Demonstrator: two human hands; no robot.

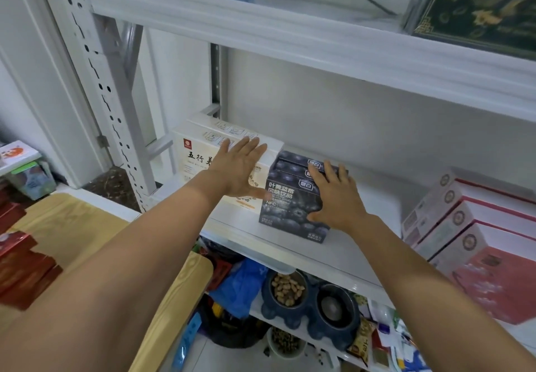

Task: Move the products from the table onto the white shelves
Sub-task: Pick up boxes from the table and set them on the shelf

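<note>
The one head-worn, wide-angle camera looked forward and down from close to the middle shelf [377, 197]. The upper shelf [290, 38] crossed the top of the view, the surface [72, 220] lay at lower left, and the left forearm [130, 255] and right forearm [420, 270] reached in from below.

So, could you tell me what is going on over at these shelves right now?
A person is stocking the white shelf. Their left hand presses flat against the cream boxes, and their right hand rests on the dark blueberry drink boxes right beside them, apparently straightening the row. Pink and red boxes stand further right on the same shelf. More red boxes wait on the wooden table.
</note>
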